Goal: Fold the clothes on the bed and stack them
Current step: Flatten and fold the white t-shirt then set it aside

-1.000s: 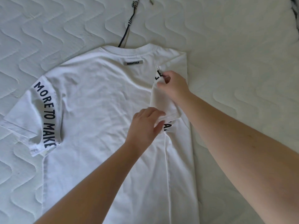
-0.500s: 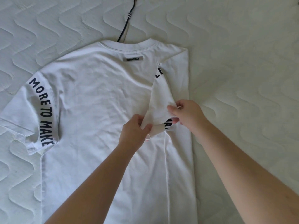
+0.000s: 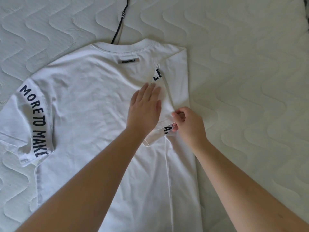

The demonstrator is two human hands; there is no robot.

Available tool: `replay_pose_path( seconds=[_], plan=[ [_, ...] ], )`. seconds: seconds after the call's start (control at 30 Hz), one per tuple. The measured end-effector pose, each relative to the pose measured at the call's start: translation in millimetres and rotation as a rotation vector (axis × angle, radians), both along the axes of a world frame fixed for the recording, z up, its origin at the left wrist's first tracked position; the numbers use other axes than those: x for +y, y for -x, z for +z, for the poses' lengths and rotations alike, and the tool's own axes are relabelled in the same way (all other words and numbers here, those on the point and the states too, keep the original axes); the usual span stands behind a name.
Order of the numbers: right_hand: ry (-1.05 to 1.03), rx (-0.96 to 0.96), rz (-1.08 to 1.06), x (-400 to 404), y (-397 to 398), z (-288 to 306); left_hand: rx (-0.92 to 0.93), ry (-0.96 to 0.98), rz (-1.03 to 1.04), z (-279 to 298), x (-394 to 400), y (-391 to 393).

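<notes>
White T-shirt (image 3: 93,118) lies back-up on quilted bed (image 3: 250,81), right side folded inward. Left hand (image 3: 145,109) presses flat, fingers straight, on the folded-in sleeve (image 3: 167,104); right hand (image 3: 187,124) pinches its hem. Risk: uneven pull skews the fold or bunches fabric underneath.

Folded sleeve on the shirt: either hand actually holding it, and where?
The right hand pinches the folded sleeve at its hem edge. The left hand holds nothing; its straight fingers press flat on the white T-shirt.
</notes>
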State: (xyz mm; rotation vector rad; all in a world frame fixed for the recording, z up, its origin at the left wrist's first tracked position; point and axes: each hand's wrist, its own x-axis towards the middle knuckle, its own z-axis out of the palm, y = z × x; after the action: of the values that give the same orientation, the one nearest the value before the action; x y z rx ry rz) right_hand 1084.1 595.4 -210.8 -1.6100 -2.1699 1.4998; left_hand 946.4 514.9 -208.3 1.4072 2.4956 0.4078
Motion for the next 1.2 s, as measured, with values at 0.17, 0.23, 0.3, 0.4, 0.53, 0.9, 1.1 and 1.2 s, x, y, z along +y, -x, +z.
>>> replay_pose_path(
  seconds=[0.17,0.23,0.3,0.4,0.53,0.9,1.1,1.2],
  plan=[
    [0.237,0.205,-0.204,-1.0,9.9,4.3,0.056,0.295,-0.208,-30.3,46.7,30.6],
    [0.229,0.133,-0.194,-4.6,7.6,4.0,0.086,0.308,-0.226,-39.3,47.8,34.3],
    [0.089,-0.085,-0.043,-6.8,2.8,2.5,0.137,0.278,-0.217,-45.3,43.6,30.7],
    [-0.15,-0.419,0.158,-6.1,-4.3,4.7,0.172,0.223,-0.185,-52.2,40.2,25.2],
    [-0.439,-0.201,0.218,-8.2,-4.1,9.9,0.163,0.226,-0.192,-55.6,41.3,29.5],
    [-0.714,-0.241,0.723,-58.8,-29.8,-43.1,-0.053,0.242,-0.216,-32.2,36.7,38.2],
    [-0.635,-0.287,0.774,-55.8,-29.1,-41.9,-0.137,0.112,0.08,-16.1,-41.3,-19.2],
    [-0.453,-0.153,0.681,-52.9,-34.9,-29.2,-0.077,0.142,0.094,-15.5,-74.6,-47.3]
  ],
)
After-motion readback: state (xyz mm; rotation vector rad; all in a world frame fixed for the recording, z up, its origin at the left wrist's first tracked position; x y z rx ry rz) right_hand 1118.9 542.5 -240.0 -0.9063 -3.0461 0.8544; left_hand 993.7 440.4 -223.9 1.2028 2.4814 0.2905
